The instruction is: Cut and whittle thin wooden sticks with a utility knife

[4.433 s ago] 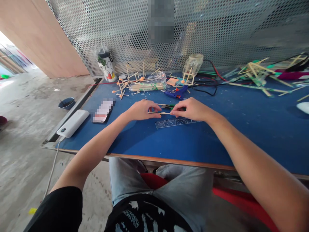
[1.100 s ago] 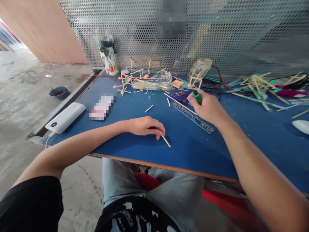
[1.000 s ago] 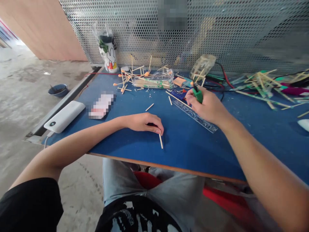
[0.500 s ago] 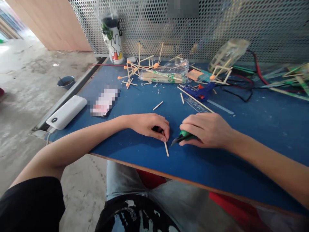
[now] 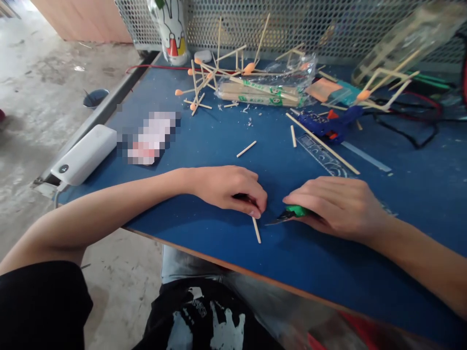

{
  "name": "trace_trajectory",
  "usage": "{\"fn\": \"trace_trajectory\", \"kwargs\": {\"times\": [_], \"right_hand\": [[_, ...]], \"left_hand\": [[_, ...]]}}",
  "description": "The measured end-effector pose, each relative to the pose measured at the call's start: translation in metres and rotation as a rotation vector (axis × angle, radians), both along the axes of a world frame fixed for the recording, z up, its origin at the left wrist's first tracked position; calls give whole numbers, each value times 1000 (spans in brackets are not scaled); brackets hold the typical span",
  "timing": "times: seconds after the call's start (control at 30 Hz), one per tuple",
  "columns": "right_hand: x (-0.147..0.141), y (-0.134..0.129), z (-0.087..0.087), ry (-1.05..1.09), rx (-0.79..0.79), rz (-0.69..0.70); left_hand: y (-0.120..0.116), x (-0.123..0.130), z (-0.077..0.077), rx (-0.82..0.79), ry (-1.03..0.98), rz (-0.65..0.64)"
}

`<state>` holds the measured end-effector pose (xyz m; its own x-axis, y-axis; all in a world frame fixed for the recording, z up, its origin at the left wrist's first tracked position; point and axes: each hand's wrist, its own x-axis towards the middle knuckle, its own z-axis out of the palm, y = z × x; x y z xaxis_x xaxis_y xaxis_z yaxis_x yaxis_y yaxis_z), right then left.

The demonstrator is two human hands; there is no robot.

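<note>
My left hand rests on the blue tabletop, thumb and forefinger pinched on a thin wooden stick whose lower end sticks out toward the table's front edge. To its right, my right hand grips a utility knife with a green and black body. The blade points left, close to the stick but with a gap between them. A short cut stick lies beyond my left hand. Another short piece and a long stick lie beyond my right hand, near a clear plastic ruler.
Stick frames with orange blobs stand at the back beside a bag of wrapped sticks. A blue glue gun lies right of them. At left are a white power bank and a blurred-out flat object. A mesh panel borders the back.
The camera view has shifted closer to the table. My right hand and the knife sit slightly farther from the stick, and the blade lies flatter. My left hand keeps its pinch on the stick.
</note>
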<state>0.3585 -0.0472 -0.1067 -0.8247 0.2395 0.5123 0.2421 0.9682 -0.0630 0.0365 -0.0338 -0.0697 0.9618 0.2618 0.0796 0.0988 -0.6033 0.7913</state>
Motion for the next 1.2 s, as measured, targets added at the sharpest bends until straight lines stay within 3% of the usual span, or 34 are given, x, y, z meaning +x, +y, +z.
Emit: {"fn": "trace_trajectory", "kwargs": {"times": [0.27, 0.5, 0.93, 1.2], "right_hand": [[-13, -12, 16, -43, 134, 30], [-10, -8, 18, -73, 176, 36], [-2, -27, 20, -137, -24, -56], [-7, -27, 30, -162, -18, -55]], "left_hand": [[-2, 0, 3, 45, 12, 13], [-4, -1, 4, 53, 36, 29], [-3, -5, 6, 117, 14, -25], [-2, -2, 6, 57, -10, -7]]}}
